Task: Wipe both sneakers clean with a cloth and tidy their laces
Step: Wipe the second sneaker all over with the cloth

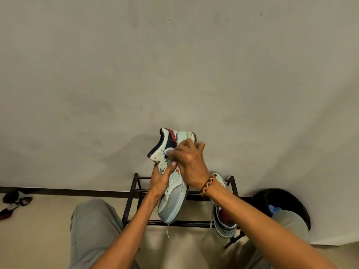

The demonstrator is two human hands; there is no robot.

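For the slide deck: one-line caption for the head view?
Left hand holds sneaker; right hand wipes it with cloth.

head-worn, looking down, close to hands (186,162)

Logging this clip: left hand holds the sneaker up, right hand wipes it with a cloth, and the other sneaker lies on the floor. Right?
Not quite. In the head view the other sneaker sits on the black rack, not the floor. The rest holds.

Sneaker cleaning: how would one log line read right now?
left hand: holds sneaker | right hand: wiping heel, cloth | second sneaker: on rack
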